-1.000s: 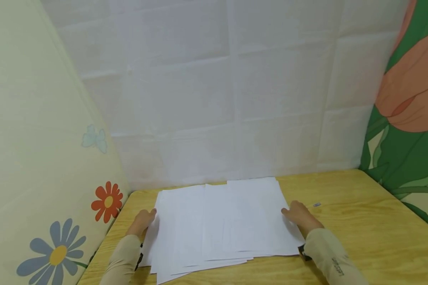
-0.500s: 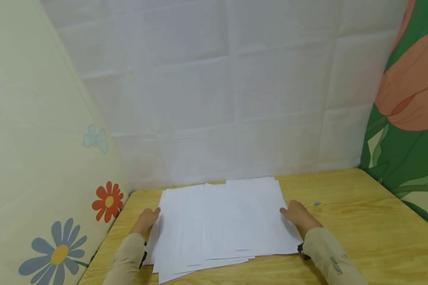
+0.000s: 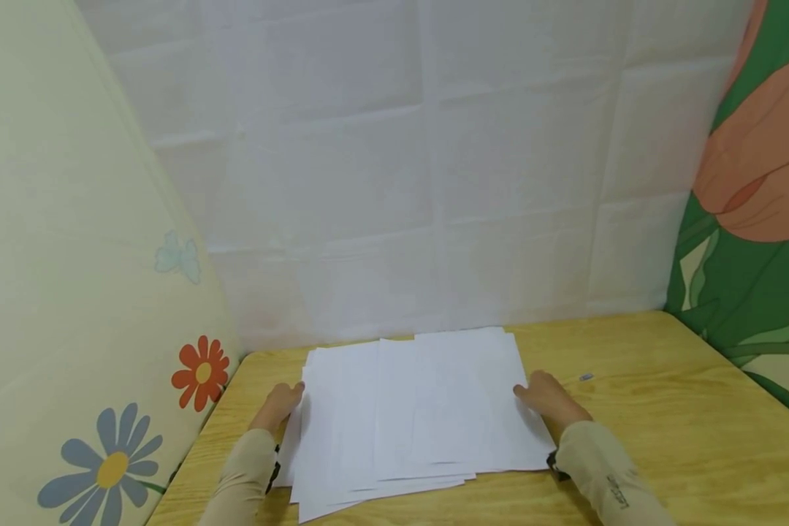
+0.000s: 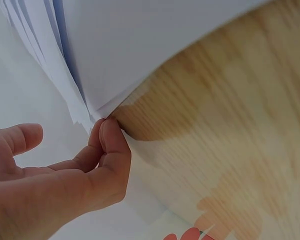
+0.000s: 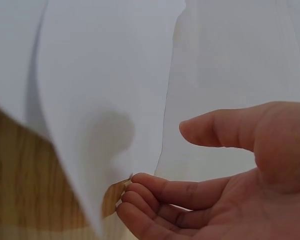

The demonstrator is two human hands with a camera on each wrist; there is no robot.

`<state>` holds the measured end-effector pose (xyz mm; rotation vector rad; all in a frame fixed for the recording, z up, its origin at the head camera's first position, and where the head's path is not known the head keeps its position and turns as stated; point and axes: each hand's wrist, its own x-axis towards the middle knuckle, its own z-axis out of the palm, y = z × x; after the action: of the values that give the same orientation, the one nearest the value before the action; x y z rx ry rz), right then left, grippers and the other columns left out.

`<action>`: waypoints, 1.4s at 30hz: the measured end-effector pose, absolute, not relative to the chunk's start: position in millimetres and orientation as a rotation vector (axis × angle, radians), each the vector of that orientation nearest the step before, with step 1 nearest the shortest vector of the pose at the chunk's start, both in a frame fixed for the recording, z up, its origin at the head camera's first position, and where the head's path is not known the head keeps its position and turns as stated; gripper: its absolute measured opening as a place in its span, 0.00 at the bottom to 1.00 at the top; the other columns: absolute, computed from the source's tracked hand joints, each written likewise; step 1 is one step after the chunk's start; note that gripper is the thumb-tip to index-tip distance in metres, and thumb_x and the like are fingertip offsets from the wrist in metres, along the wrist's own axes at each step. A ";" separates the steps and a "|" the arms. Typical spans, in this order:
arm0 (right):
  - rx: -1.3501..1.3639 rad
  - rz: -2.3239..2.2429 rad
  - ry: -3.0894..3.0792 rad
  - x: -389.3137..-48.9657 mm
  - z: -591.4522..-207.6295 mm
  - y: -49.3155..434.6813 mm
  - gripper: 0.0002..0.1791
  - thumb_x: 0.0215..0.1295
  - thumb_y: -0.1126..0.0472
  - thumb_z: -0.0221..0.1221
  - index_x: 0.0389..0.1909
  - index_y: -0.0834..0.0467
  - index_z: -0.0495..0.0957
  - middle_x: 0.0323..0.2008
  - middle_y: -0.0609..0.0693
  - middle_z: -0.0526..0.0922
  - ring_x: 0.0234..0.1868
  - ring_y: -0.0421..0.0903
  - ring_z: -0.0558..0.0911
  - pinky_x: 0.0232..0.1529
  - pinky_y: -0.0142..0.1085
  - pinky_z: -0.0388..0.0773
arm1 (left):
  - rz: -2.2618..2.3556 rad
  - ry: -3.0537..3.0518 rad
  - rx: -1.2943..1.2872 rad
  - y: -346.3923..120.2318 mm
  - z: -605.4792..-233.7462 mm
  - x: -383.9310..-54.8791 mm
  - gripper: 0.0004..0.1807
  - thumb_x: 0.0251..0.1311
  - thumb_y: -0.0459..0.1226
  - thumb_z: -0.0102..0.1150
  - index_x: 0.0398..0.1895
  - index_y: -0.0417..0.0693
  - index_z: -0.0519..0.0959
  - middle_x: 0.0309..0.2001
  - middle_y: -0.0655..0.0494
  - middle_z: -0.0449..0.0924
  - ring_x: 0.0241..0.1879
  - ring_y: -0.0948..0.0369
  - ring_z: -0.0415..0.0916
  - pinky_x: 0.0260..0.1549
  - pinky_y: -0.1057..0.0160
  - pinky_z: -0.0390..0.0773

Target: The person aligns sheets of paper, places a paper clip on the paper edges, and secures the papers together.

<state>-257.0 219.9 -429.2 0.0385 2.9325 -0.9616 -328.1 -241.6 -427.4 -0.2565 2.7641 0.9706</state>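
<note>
Overlapping sheets of white paper (image 3: 394, 416) lie spread in an uneven stack on the wooden table, their front edges staggered. At the left side stands my left hand (image 3: 281, 404); in the left wrist view its fingertips (image 4: 109, 129) press against the paper edge, the thumb held apart. Opposite it, my right hand (image 3: 551, 398) is at the right edge of the stack. The right wrist view has its fingers (image 5: 155, 192) reaching to the paper edge, with the thumb raised away. A sheet corner curls up beside those fingers.
The wood-grain table (image 3: 671, 409) extends to the right, with a small grey-white piece (image 3: 587, 377) lying on it. Behind hangs a creased white cloth (image 3: 381, 183). Flower-printed panels stand at the left (image 3: 92, 307) and right (image 3: 763, 292).
My left hand has moved right, and the left-hand sheets have slid inward with it. My right hand has shifted slightly left, so the stack is a little narrower.
</note>
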 end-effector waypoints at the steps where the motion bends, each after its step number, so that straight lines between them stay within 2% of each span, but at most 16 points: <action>1: 0.043 -0.959 2.934 -258.1 -429.7 219.9 0.24 0.64 0.63 0.52 0.42 0.87 0.67 0.34 0.71 0.76 0.35 0.58 0.76 0.43 0.52 0.75 | 0.974 2.757 -0.267 -240.7 -426.7 -328.4 0.34 0.73 0.43 0.31 0.62 0.14 0.53 0.63 0.20 0.54 0.63 0.33 0.58 0.62 0.41 0.60; 9: 0.019 -0.938 2.963 -261.6 -430.9 219.4 0.20 0.63 0.62 0.52 0.33 0.81 0.70 0.27 0.62 0.74 0.29 0.54 0.74 0.37 0.49 0.75 | 0.999 2.729 -0.307 -234.3 -424.3 -330.4 0.33 0.73 0.43 0.31 0.63 0.15 0.53 0.65 0.21 0.53 0.65 0.32 0.53 0.63 0.41 0.57; 15: -0.005 -0.950 2.968 -259.4 -429.8 217.7 0.21 0.64 0.62 0.53 0.34 0.82 0.70 0.27 0.62 0.74 0.29 0.54 0.74 0.37 0.48 0.75 | 1.000 2.752 -0.265 -231.2 -425.2 -330.3 0.33 0.73 0.43 0.31 0.63 0.15 0.53 0.64 0.20 0.54 0.62 0.34 0.60 0.62 0.42 0.60; 22: -0.007 -0.966 2.964 -259.2 -428.2 213.8 0.19 0.63 0.62 0.53 0.33 0.81 0.71 0.26 0.62 0.74 0.28 0.53 0.74 0.35 0.48 0.76 | 1.028 2.735 -0.274 -226.9 -426.3 -332.8 0.33 0.73 0.43 0.31 0.64 0.16 0.51 0.65 0.20 0.52 0.65 0.33 0.54 0.63 0.41 0.58; 29: -0.043 -1.002 2.976 -257.0 -428.4 211.5 0.14 0.61 0.63 0.53 0.22 0.71 0.70 0.20 0.57 0.71 0.23 0.50 0.72 0.27 0.42 0.72 | 1.025 2.759 -0.239 -220.7 -425.5 -328.8 0.33 0.72 0.42 0.32 0.63 0.14 0.52 0.64 0.20 0.54 0.64 0.33 0.56 0.63 0.42 0.59; 36: 0.007 -1.007 2.951 -259.4 -430.4 212.1 0.17 0.62 0.63 0.52 0.30 0.78 0.71 0.25 0.61 0.74 0.28 0.53 0.74 0.34 0.47 0.75 | 0.994 2.797 -0.227 -216.4 -424.5 -325.6 0.32 0.72 0.41 0.34 0.61 0.14 0.56 0.61 0.20 0.59 0.60 0.36 0.63 0.61 0.44 0.62; 42: 0.102 -0.989 2.950 -262.2 -431.8 211.2 0.21 0.64 0.61 0.51 0.36 0.81 0.71 0.34 0.70 0.77 0.36 0.61 0.78 0.42 0.53 0.76 | 0.965 2.818 -0.207 -216.2 -423.7 -323.3 0.32 0.72 0.41 0.34 0.60 0.13 0.57 0.60 0.20 0.60 0.59 0.36 0.64 0.60 0.44 0.64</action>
<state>-262.2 211.2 -431.8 0.1019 2.9504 -0.9890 -323.3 -216.2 -423.7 -0.2071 2.8182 0.9648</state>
